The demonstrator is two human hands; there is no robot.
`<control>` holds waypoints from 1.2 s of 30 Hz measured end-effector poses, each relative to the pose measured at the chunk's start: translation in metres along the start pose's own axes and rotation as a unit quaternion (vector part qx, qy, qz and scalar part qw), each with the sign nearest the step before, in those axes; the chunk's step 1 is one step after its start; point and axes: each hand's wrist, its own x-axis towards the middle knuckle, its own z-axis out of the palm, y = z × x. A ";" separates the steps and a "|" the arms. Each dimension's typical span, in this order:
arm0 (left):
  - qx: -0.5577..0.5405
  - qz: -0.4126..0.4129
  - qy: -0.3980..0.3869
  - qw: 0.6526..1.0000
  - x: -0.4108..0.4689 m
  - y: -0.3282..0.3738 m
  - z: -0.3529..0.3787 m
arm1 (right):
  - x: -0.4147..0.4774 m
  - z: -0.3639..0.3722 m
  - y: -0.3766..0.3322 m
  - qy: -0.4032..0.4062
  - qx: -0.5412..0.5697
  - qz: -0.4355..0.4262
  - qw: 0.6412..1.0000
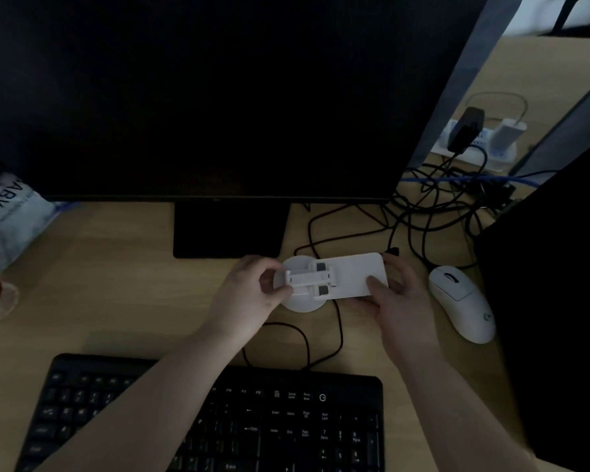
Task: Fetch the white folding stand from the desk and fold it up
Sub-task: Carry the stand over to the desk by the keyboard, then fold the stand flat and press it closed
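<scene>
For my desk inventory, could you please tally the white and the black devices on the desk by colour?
White: 2, the folding stand and the mouse.
Black: 2, the keyboard and the monitor.
Total: 4.

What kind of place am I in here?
Most likely an office or home computer desk: a large dark monitor, a black keyboard, a white mouse and tangled cables on a wooden desktop.
</scene>
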 end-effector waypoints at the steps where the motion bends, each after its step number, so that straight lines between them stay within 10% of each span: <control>1: -0.010 -0.003 0.005 1.000 -0.002 -0.001 -0.004 | -0.001 -0.001 -0.001 0.001 -0.015 -0.007 1.000; 15: -0.144 -0.067 0.004 0.987 -0.013 -0.023 -0.036 | -0.017 -0.019 -0.011 0.059 -0.104 -0.050 0.992; 26: 0.115 0.133 -0.067 0.982 0.009 -0.014 -0.001 | 0.000 -0.001 -0.006 0.032 -0.164 0.006 0.986; 36: 0.146 0.110 -0.095 0.978 0.020 -0.003 -0.001 | -0.012 0.010 -0.021 0.049 -0.292 -0.068 0.953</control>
